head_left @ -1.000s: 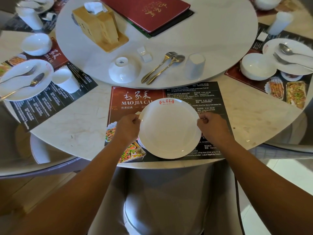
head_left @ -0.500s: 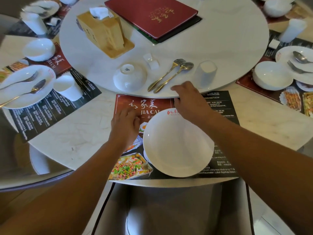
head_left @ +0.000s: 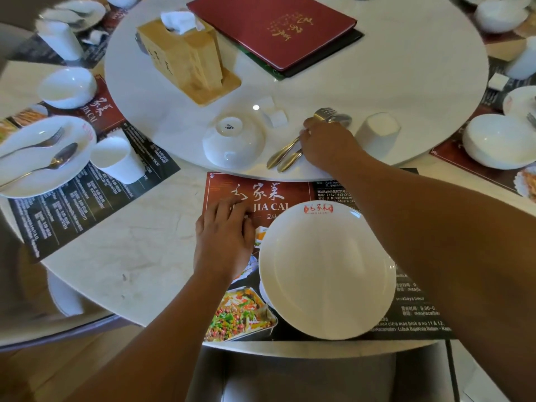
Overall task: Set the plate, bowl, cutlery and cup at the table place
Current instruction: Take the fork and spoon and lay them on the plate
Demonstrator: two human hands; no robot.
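A white plate (head_left: 324, 274) with a red logo lies on the dark placemat (head_left: 261, 190) at the table's near edge. My left hand (head_left: 224, 239) rests flat on the mat just left of the plate, holding nothing. My right hand (head_left: 327, 143) reaches onto the white turntable (head_left: 377, 76), its fingers curled over the middle of the fork and spoon (head_left: 280, 158), which lie side by side there. An upturned white bowl (head_left: 233, 143) sits left of them. On their right stands an upturned white cup (head_left: 377, 132).
Further back, the turntable carries a wooden tissue box (head_left: 185, 53), a red menu (head_left: 272, 27) and two small white rests (head_left: 275, 114). Set places with plates, bowls and cups flank me on the left (head_left: 37, 158) and right (head_left: 499, 140). A chair (head_left: 304, 378) is below the table's edge.
Both hands let go of the plate, which stays on the mat. My right hand reached forward onto the turntable to the fork and spoon. My left hand moved onto the mat.
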